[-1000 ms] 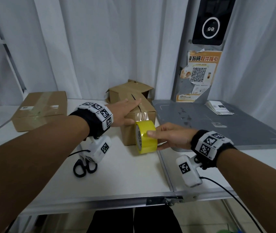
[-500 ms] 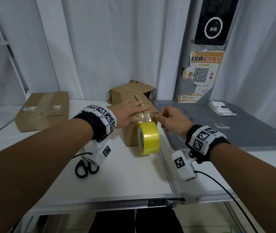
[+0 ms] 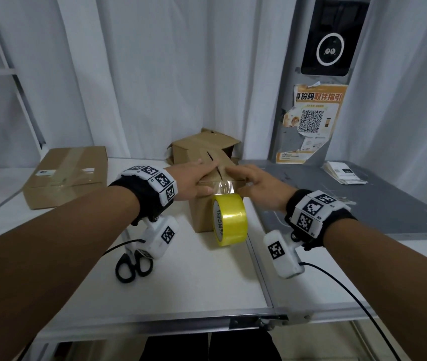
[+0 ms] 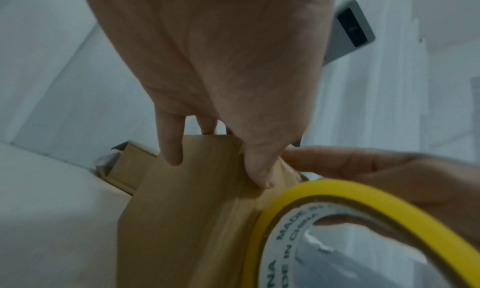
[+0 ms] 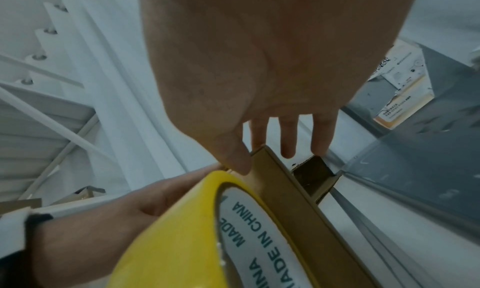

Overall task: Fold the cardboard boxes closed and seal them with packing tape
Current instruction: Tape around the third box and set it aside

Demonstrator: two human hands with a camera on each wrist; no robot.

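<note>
A small brown cardboard box [image 3: 202, 214] stands mid-table, its top flaps folded down with a seam between them. My left hand [image 3: 195, 178] lies flat on the left flap, thumb [image 4: 259, 175] pressing at the front edge. My right hand [image 3: 252, 182] rests with straight fingers on the right flap [image 5: 275, 181]. A yellow tape roll [image 3: 229, 218] stands on edge against the box's front face. A clear strip of tape [image 3: 224, 187] runs from the roll up over the front edge onto the top. Neither hand holds the roll.
Black scissors [image 3: 133, 267] lie on the white table [image 3: 194, 282] below my left wrist. A flat taped box [image 3: 66, 175] sits far left, and an open-flapped box [image 3: 204, 144] stands behind. A grey platform [image 3: 363, 204] with papers [image 3: 343, 173] lies right.
My right hand let go of the tape roll, rose to the box top and now lies flat on the right flap. The roll stays against the box front. My left hand stayed put.
</note>
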